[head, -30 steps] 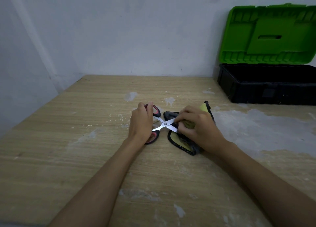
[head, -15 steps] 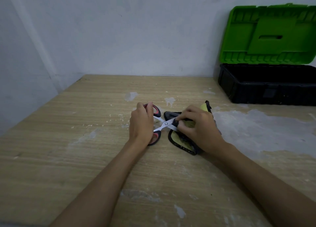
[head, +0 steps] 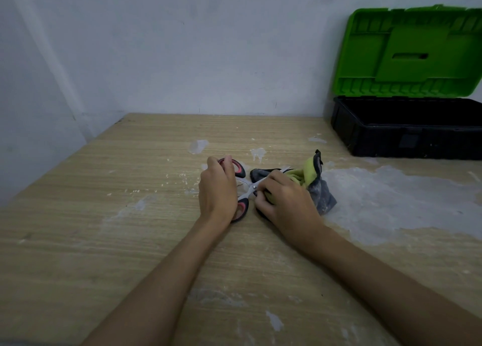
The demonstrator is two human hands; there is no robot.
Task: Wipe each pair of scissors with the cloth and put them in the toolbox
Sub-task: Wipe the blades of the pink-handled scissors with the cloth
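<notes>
On the wood-grain tabletop (head: 78, 228), streaked with chalky white smears, the left hand (head: 217, 191) curls over the red-and-black looped handles of the scissors (head: 241, 172), whose steel blades lie spread open. Just at its 3 o'clock, the right hand (head: 284, 202) grips the soft yellow-green and grey cloth (head: 310, 173) against the blades. Far off at 2 o'clock sits the black plastic toolbox (head: 407, 131), its ribbed green lid (head: 407, 53) raised; no writing is legible.

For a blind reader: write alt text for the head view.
A person's left hand holds red-handled scissors on a wooden table while the right hand grips a yellow-grey cloth at the blades. An open green-lidded toolbox sits far right.
</notes>
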